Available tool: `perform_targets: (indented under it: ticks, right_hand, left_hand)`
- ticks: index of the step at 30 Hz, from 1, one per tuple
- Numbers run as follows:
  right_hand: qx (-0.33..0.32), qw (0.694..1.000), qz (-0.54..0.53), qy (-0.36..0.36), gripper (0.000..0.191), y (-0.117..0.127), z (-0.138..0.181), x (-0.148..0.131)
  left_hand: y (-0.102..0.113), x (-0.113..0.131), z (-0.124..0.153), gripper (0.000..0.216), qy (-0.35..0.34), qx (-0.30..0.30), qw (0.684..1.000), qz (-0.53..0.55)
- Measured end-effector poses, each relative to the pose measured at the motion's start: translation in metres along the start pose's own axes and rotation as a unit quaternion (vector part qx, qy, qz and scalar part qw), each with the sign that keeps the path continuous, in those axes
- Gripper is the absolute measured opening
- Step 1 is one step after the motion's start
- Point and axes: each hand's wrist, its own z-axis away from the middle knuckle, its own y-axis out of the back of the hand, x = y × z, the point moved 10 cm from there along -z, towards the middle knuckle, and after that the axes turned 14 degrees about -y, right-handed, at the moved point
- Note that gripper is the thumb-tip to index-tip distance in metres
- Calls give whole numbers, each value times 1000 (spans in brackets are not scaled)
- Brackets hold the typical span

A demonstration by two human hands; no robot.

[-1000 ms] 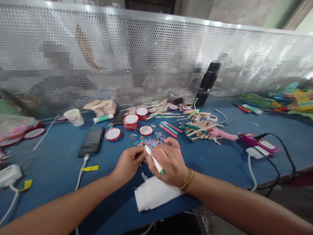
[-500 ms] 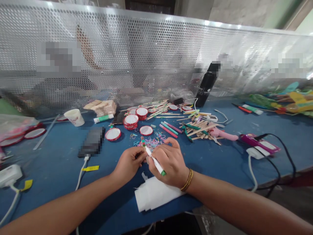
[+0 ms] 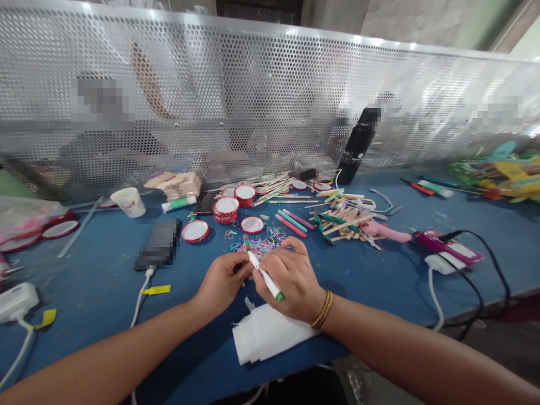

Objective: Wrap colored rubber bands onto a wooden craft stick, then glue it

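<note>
My right hand (image 3: 293,275) is closed around a white marker (image 3: 271,285) with a green end, tilted so its other end points away from me. My left hand (image 3: 223,281) pinches a thin stick (image 3: 247,242) banded in red and green. The marker's far end meets the stick just above my left fingertips, which partly hide the stick's lower part. Small coloured rubber bands (image 3: 264,245) lie scattered just beyond both hands. A folded white cloth or paper (image 3: 270,336) rests beneath my right wrist.
Red-rimmed round pieces (image 3: 195,231), coloured pens (image 3: 291,223) and a pile of wooden sticks (image 3: 343,225) lie further back. A phone (image 3: 158,244) and paper cup (image 3: 129,202) stand left. Right are a corded purple glue gun or similar tool (image 3: 447,247) and black bottle (image 3: 358,149).
The marker in my right hand has shifted very slightly up and to the left. My left hand keeps its pinch on the stick in nearly the same place.
</note>
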Motion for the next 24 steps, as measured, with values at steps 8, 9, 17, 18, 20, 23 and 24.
perform_targets:
  ticks: [8,9,17,18,20,23,24]
  right_hand:
    - [-5,1000,-8,5,12,0,0,0]
    - [-5,1000,-7,3,12,-1,0,0]
    - [-8,1000,4,4,12,-3,1,1]
    - [-7,1000,4,6,11,-3,2,1]
    - [-6,1000,2,7,11,-3,2,1]
    - [-8,1000,-2,2,12,-3,1,2]
    - [-9,1000,-2,2,12,-3,1,2]
  left_hand:
    - [0,1,0,28,-7,-4,1000,-13]
    - [0,2,0,28,-9,-5,1000,-11]
    - [0,3,0,31,-3,-5,1000,-17]
    - [0,2,0,30,-3,-6,1000,-19]
    - [0,2,0,30,-1,-8,1000,-21]
    - [0,1,0,30,3,-7,1000,-17]
    - [0,0,0,30,3,-7,1000,-14]
